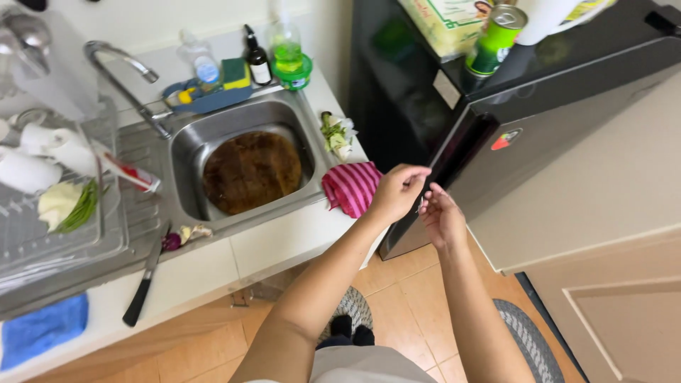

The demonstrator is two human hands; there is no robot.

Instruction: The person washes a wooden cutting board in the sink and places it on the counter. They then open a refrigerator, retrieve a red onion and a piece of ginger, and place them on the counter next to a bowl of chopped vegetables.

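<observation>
Your left hand curls its grip on the small fridge's door edge; your right hand hovers spread just beside, near the counter's striped cloth.

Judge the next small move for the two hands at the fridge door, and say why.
Probably pull the black mini fridge door open. The left hand is curled at the door's front edge and the right hand sits just beside it, fingers open, while the door looks closed.
</observation>
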